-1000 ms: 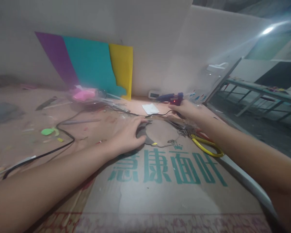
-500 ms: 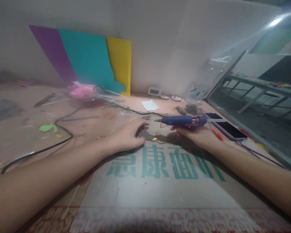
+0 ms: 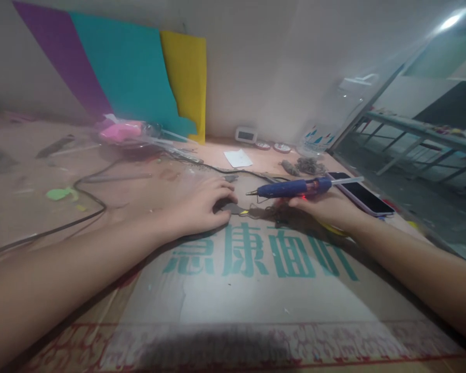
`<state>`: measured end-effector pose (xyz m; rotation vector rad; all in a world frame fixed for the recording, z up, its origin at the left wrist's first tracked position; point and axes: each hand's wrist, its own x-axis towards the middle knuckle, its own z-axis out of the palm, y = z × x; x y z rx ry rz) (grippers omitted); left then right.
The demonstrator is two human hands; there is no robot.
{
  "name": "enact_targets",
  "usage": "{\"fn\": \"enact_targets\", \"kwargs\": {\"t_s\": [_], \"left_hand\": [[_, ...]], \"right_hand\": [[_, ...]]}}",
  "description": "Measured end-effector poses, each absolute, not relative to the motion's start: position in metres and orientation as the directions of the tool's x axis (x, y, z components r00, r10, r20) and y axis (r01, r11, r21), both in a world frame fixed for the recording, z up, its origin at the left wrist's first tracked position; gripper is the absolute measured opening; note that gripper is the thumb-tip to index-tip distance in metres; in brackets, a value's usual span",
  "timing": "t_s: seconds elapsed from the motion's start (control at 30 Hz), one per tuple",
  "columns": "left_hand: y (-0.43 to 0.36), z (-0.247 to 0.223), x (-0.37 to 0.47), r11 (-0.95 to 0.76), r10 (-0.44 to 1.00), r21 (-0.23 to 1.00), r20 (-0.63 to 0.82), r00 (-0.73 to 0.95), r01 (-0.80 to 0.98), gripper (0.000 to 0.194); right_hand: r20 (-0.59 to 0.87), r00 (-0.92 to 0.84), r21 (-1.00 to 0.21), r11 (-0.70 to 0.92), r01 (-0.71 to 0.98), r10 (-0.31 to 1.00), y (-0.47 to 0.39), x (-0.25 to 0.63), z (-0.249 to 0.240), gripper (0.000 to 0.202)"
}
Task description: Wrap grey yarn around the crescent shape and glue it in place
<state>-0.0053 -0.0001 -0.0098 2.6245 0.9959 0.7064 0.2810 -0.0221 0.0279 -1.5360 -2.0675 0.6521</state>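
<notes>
My right hand is wrapped round a blue glue gun, whose metal nozzle points left and whose clear glue stick juts out at the right. A small red light glows on the gun. Left of the nozzle, my left hand rests on the board with thumb and fingers curved round a flat dark grey piece, pressing on it. On that piece's right end sits a small yellow bit. Dark thin strands lie under the gun. My left fingertips partly hide the grey piece.
A black cable curves across the left side. Behind stand coloured sheets, a pink item in plastic, a white card, a small clock and a clear jug. A phone lies at right.
The view has shifted, with the background higher in the picture. The glue gun is tilted a little more, its rear end higher, and stays in my right hand. My left hand keeps its place by the grey piece.
</notes>
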Motion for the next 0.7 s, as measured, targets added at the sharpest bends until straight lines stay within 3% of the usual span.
{"fn": "enact_targets", "kwargs": {"t_s": [0.13,0.33,0.7], "left_hand": [[-0.0011,-0.0096,-0.0053,-0.744,0.667,0.369,0.368,0.648,0.557,0.027],[-0.0015,-0.0085,-0.0048,-0.743,0.669,0.347,0.373,0.643,0.572,0.025],[-0.0028,-0.0064,-0.0046,-0.738,0.674,0.335,0.354,0.648,0.585,0.026]], "right_hand": [[0.101,-0.196,-0.559,0.218,0.800,0.975,-0.0235,0.2795,0.0252,0.022],[0.110,-0.220,-0.587,0.242,0.773,0.969,-0.0232,0.2755,0.0232,0.010],[0.148,-0.306,-0.562,0.334,0.756,0.941,-0.0217,0.2733,0.0180,0.032]]}}
